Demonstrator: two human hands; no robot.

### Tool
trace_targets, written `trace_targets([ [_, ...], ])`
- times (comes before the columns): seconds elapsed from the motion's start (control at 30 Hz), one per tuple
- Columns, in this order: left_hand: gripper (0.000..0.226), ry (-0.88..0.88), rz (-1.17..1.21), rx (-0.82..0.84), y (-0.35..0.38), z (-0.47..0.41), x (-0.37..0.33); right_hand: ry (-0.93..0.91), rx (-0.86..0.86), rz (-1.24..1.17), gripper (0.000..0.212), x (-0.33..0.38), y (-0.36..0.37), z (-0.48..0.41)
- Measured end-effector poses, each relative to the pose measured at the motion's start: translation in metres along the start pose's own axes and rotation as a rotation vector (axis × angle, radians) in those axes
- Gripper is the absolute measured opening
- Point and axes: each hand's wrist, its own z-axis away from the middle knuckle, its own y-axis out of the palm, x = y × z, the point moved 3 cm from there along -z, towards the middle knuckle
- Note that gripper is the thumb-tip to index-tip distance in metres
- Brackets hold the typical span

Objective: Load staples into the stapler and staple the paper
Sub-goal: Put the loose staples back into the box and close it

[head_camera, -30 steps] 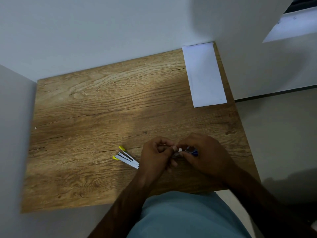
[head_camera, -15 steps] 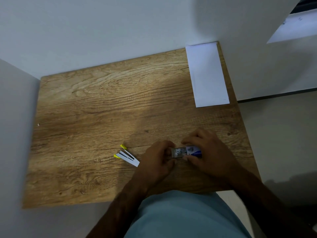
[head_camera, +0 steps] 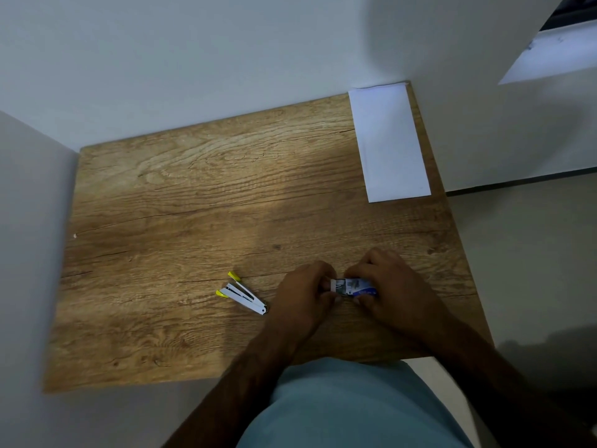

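1. The stapler (head_camera: 243, 294) lies hinged open on the wooden table (head_camera: 193, 195), left of our hands, untouched.
2. Our left hand (head_camera: 303, 297) pinches the small staple box (head_camera: 353, 287) at its open end, fingers together.
3. Our right hand (head_camera: 392, 291) clamps the box body. We judge we are drawing out staples; next they go into the stapler.
4. The paper (head_camera: 389, 143) waits far right.
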Motion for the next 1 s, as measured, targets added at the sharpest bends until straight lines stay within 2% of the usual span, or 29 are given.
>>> trace_targets([
  [0.2, 0.022, 0.060, -0.021, 0.032, -0.005, 0.000, 0.003, 0.002, -0.005, -0.013, 0.039, -0.001, 0.000, 0.000],
  [0.3, 0.022, 0.105, -0.048, -0.002, -0.005, 0.002, 0.004, 0.009, -0.004, -0.016, 0.039, -0.001, 0.000, 0.000],
  [0.7, 0.016, 0.038, -0.064, -0.022, -0.002, -0.003, -0.004, -0.032, -0.017, 0.020, 0.035, 0.004, 0.005, -0.003],
  [1.0, 0.019, -0.070, 0.123, -0.072, 0.001, 0.000, 0.004, -0.045, -0.111, -0.042, 0.040, 0.008, 0.013, 0.005],
])
